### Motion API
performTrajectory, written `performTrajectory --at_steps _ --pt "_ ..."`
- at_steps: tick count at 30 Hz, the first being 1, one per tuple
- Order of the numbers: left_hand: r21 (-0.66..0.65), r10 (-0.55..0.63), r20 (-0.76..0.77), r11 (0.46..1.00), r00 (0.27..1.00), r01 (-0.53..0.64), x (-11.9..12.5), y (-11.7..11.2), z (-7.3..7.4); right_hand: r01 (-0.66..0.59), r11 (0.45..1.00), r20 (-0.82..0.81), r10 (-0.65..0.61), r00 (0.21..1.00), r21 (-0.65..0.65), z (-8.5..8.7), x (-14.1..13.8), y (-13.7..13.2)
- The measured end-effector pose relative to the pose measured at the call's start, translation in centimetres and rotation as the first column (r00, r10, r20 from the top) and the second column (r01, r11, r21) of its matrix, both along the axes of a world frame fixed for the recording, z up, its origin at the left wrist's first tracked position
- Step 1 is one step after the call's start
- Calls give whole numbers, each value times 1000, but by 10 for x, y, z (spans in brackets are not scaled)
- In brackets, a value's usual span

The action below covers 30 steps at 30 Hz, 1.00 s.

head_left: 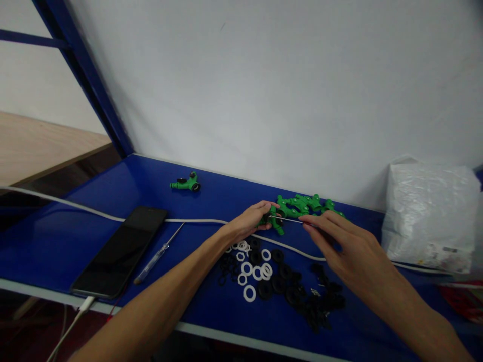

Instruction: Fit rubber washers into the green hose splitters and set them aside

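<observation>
My left hand (pixel 257 216) is closed around a green plastic hose splitter (pixel 278 229) with black parts, held just above the blue table. In my right hand (pixel 337 236) is a screwdriver (pixel 290 219); its thin metal shaft points left and its tip meets the splitter's black part. Fingers cover most of the handle. Behind the hands lies a group of similar green splitters (pixel 302 202). Below them are white rings (pixel 249 293), black rings (pixel 264 289) and small black parts (pixel 319 306). A green splitter with black fittings (pixel 185 183) rests alone at the back left.
A black phone (pixel 118 251) with a white charging cable (pixel 86 303) lies at the left. Beside it is a second screwdriver (pixel 158 256) with a clear handle. A white cord (pixel 196 220) crosses the table. A white plastic-wrapped package (pixel 430 213) stands at the right by the wall.
</observation>
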<state>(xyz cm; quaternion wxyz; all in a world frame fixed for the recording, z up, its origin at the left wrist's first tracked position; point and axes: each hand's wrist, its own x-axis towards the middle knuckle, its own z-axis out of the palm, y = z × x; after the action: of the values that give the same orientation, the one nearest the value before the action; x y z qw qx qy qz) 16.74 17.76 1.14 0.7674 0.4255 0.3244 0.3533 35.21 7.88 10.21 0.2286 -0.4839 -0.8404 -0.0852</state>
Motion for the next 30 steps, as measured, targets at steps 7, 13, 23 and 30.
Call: performTrajectory --at_steps 7,13,23,30 --pt "-4 2 -11 1000 1000 -2 0 -1 0 -23 999 32 23 999 24 -3 1 2" --pt "11 -6 -31 1000 999 6 0 0 -1 -16 999 103 12 995 38 -2 -2 2" --pt "0 31 -7 1000 999 -31 1 -2 4 -77 995 508 36 860 59 28 -28 18" --pt "100 -7 23 995 1000 5 2 -1 -3 -141 985 584 54 810 104 28 -36 15"
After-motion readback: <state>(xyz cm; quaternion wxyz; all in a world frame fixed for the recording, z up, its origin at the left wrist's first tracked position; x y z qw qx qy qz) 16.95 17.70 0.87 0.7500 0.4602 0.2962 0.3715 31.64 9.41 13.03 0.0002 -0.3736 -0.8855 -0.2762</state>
